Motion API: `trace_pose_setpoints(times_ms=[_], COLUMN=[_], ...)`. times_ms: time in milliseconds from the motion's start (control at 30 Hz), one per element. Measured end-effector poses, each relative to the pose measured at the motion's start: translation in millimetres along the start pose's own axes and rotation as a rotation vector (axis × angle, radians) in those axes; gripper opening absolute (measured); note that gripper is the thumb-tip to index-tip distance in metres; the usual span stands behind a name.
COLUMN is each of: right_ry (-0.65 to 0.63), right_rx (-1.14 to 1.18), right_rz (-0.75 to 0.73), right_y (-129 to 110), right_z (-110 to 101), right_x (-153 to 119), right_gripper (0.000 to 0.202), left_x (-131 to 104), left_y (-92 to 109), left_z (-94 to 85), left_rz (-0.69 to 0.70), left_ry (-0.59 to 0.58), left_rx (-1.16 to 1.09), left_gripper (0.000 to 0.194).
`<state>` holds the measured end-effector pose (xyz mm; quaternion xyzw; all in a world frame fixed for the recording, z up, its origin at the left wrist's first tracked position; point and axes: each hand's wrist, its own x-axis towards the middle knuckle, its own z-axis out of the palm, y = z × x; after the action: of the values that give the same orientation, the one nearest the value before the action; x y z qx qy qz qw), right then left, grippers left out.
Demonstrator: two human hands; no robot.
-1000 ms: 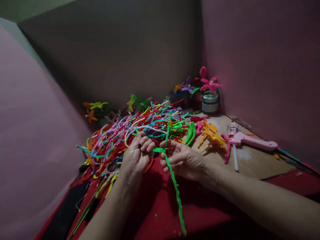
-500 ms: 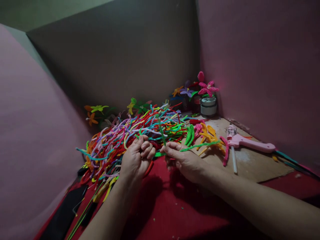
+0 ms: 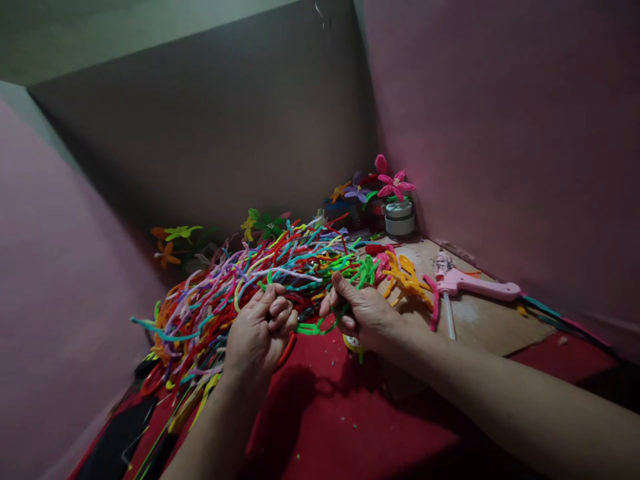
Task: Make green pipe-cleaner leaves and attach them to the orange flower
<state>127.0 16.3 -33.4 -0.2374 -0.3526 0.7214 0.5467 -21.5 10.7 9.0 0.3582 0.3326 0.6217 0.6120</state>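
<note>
Between my hands stretches a green pipe cleaner (image 3: 310,329), bent and partly doubled, above the red tabletop. My left hand (image 3: 263,327) is closed in a fist around one end, and a short green tip sticks up above its fingers. My right hand (image 3: 357,307) pinches the other part, thumb raised over curled fingers; a green loop shows under the fingers. Just behind both hands lies a large heap of mixed-colour pipe cleaners (image 3: 210,293). Green petal shapes (image 3: 367,269) lie past my right hand, with orange ones (image 3: 405,273) beside them.
A pink glue gun (image 3: 475,285) rests on a cardboard sheet (image 3: 500,327) at the right. Behind it stands a small pot (image 3: 399,220) with a pink pipe-cleaner flower (image 3: 395,185). A black flat object (image 3: 117,440) lies front left. Walls close off the back and sides.
The green strand's long free end no longer points right, and its upright part is gone from view; a loop now shows by my right hand. The view has shifted slightly right.
</note>
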Motion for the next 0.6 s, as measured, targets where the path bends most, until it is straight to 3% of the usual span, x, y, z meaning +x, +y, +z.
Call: trace_pose_setpoints(times_ms=[167, 300, 433, 600], right_ry=[0.003, 0.052, -0.037, -0.094], right_rx=[-0.075, -0.367, -0.451, -0.499], right_rz=[-0.036, -0.173, -0.356, -0.415], right_y=[-5, -12, -11, -2], right_z=[1, 5, 10, 13], right_x=[-3, -10, -16, -18], right_gripper=[0.052, 0.049, 0.045, 0.048], left_x=[-1, -13, -26, -30], left_y=[2, -4, -11, -18], left_z=[-2.9, 3.2, 16.4, 23.8], left_rz=[0.017, -0.036, -0.026, -0.040], left_ry=[-0.007, -0.059, -0.134, -0.250], left_rx=[0.121, 0.354, 0.647, 0.810], left_gripper=[0.008, 0.017, 0.022, 0.016])
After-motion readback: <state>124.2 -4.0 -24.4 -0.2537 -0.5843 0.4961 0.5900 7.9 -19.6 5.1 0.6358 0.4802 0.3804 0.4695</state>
